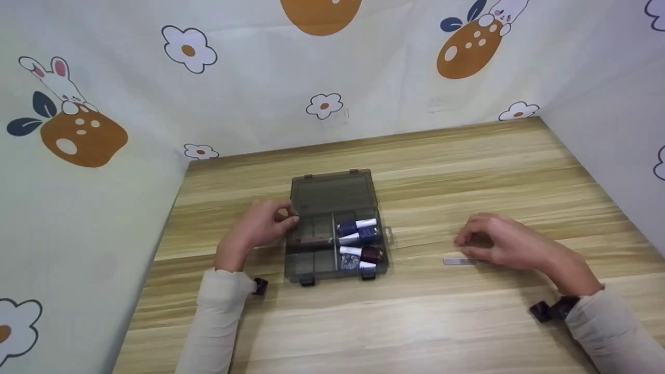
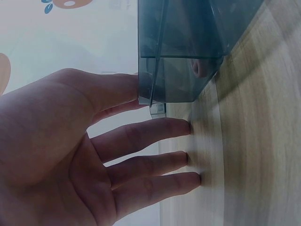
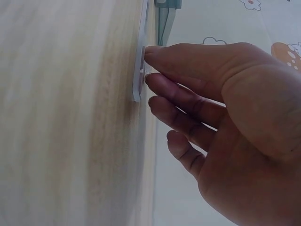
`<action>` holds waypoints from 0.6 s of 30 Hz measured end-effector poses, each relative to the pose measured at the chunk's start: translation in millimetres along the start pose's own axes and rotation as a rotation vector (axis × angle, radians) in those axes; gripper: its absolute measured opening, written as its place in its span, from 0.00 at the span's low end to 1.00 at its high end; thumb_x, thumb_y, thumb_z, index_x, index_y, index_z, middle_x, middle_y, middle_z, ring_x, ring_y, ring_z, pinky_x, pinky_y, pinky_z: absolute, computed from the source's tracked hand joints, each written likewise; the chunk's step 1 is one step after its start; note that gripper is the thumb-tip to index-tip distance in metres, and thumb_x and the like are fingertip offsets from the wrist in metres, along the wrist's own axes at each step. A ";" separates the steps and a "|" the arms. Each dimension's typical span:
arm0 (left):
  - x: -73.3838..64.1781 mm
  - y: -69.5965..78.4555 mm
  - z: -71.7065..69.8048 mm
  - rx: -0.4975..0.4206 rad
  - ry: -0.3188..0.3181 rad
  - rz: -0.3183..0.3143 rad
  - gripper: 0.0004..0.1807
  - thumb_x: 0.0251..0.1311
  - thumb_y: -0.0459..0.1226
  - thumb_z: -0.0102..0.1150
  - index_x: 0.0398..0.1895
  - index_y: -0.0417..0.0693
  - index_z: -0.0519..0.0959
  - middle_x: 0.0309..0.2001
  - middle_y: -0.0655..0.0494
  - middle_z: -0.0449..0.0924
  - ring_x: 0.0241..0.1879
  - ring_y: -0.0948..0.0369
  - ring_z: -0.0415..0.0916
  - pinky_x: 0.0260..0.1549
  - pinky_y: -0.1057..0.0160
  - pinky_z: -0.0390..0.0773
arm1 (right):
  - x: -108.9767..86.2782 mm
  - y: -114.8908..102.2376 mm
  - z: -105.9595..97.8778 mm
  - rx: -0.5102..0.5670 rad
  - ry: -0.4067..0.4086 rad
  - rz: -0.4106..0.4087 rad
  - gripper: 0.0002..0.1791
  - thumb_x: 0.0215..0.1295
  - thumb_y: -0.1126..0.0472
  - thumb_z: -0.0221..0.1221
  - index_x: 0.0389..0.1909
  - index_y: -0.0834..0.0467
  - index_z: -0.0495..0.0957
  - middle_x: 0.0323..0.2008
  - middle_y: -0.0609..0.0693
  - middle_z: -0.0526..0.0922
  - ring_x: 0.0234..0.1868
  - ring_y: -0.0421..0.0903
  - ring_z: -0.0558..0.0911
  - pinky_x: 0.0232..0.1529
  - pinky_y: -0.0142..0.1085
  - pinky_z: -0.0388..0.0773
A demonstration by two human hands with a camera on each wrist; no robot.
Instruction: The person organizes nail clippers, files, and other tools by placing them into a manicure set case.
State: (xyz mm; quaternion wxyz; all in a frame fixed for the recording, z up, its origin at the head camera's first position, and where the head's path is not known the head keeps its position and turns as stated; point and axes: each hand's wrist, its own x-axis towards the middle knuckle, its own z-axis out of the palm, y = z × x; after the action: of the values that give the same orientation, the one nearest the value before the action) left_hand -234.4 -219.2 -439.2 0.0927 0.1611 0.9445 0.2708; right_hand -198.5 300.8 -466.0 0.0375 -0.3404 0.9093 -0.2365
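A grey see-through compartment box (image 1: 332, 192) lies on the table with its lid folded back. Several nail polish bottles (image 1: 358, 238), purple, glittery and dark red with white or silvery caps, fill its right side; a thin dark reddish item (image 1: 314, 240) lies in the left part. My left hand (image 1: 260, 223) pinches the box's left edge between thumb and index finger; its other fingers (image 2: 150, 186) extend below. To the right, my right hand (image 1: 499, 241) hovers low over a thin, flat, clear strip (image 1: 457, 262). Its thumb (image 3: 162, 55) is right by the strip, and its fingers are loosely bent.
The wood-grain table (image 1: 415, 322) meets a patterned cloth (image 1: 260, 104) at the back and both sides. Black wrist cameras (image 1: 260, 286) sit on both forearms. Two dark latches (image 1: 308, 281) stick out at the box's front.
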 end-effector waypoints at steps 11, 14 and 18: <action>0.0 -0.9 -0.3 0.026 0.004 -0.003 0.06 0.77 0.42 0.64 0.46 0.51 0.86 0.53 0.44 0.92 0.57 0.45 0.90 0.59 0.41 0.87 | 9.1 0.3 -1.5 0.043 -0.002 -0.021 0.07 0.70 0.62 0.72 0.44 0.47 0.89 0.43 0.38 0.90 0.47 0.38 0.87 0.52 0.42 0.87; 0.1 -1.2 -0.5 0.037 0.010 0.003 0.06 0.77 0.42 0.64 0.46 0.51 0.86 0.52 0.44 0.92 0.57 0.45 0.90 0.59 0.41 0.87 | 13.2 -1.5 -1.8 0.053 0.005 -0.038 0.07 0.70 0.62 0.72 0.44 0.47 0.89 0.43 0.38 0.90 0.47 0.39 0.87 0.52 0.43 0.87; 0.2 -0.8 -1.0 0.038 0.006 0.009 0.07 0.77 0.42 0.64 0.46 0.50 0.86 0.53 0.43 0.92 0.57 0.44 0.90 0.59 0.40 0.87 | 16.6 -3.2 -0.6 0.083 -0.016 -0.027 0.07 0.70 0.63 0.72 0.44 0.48 0.89 0.43 0.38 0.90 0.46 0.38 0.86 0.50 0.40 0.87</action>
State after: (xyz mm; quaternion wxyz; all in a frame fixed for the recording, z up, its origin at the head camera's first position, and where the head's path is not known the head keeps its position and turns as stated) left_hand -235.0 -220.2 -438.8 0.0856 0.1665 0.9489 0.2539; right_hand -209.4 288.4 -462.4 0.0556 -0.3527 0.8937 -0.2718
